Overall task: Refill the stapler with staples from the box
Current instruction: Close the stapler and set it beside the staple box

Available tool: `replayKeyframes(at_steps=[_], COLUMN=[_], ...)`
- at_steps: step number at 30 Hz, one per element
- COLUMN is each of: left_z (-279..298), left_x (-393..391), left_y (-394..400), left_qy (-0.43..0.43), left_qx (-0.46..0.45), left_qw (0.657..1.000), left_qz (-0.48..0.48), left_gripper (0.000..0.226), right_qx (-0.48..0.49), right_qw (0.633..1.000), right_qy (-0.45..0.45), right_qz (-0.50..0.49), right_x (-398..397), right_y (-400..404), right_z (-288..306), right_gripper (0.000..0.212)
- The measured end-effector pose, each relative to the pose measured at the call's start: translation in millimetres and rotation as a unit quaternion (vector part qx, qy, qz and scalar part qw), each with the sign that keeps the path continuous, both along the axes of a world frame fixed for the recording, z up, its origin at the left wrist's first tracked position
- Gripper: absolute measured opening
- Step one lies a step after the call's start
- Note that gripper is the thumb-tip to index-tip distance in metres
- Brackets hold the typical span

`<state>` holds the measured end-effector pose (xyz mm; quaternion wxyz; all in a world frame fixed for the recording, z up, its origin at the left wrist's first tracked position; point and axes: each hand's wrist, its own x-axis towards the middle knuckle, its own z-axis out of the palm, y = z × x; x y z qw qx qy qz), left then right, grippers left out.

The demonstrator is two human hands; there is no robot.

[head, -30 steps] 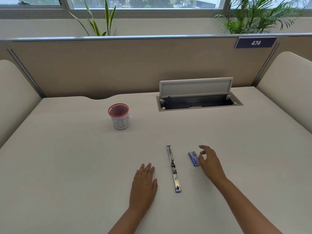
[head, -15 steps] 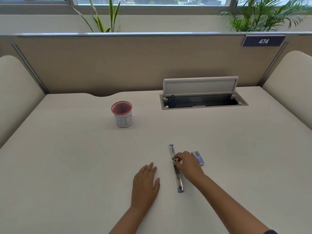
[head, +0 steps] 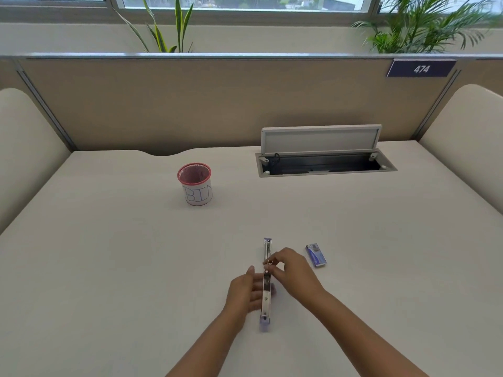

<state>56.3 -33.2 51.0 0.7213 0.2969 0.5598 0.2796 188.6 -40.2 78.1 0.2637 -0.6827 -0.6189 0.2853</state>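
The stapler (head: 266, 300) lies folded out flat on the desk, a long silver strip with purple ends, pointing away from me. My left hand (head: 245, 292) holds its near half from the left side, fingers under and against it. My right hand (head: 291, 270) pinches the stapler at its middle hinge from the right. The small blue staple box (head: 315, 254) rests on the desk just right of my right hand, untouched.
A red mesh cup labelled BIN (head: 195, 184) stands at the back left. An open cable hatch (head: 324, 161) with its lid raised sits at the back right. Beige partition walls (head: 190, 104) enclose the desk on three sides.
My right hand left the staple box and moved left onto the stapler's middle. My left hand slid right from flat on the desk and took hold of the stapler's near half.
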Motion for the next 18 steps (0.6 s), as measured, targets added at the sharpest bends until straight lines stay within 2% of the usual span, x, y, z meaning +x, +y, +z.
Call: replayKeyframes(at_steps=[3, 9, 12, 15, 18], left_z=[1, 0, 1, 0, -4], left_x=[-5, -12, -12, -10, -8], left_y=[3, -1, -1, -1, -1], left_qy=[-0.043, -0.060, -0.078, -0.114, -0.098], left_qx=[-0.010, 0.004, 0.010, 0.004, -0.002], left_qw=[0.999, 0.998, 0.996, 0.992, 0.995], left_qz=[-0.010, -0.035, -0.046, -0.048, -0.031], left_gripper=[0.044, 0.034, 0.028, 0.028, 0.027], right_qx=[-0.012, -0.070, -0.114, -0.156, -0.156], right_qw=[1.000, 0.997, 0.989, 0.970, 0.948], right_qy=[0.016, 0.023, 0.087, 0.186, 0.266], right_qz=[0.007, 0.029, 0.033, 0.022, -0.072], right_x=[-9, -16, -10, -2, 3], right_y=[-6, -9, -8, -6, -2], right_z=[1, -2, 4, 11, 9], right_gripper=[0.014, 0.017, 0.012, 0.009, 0.006])
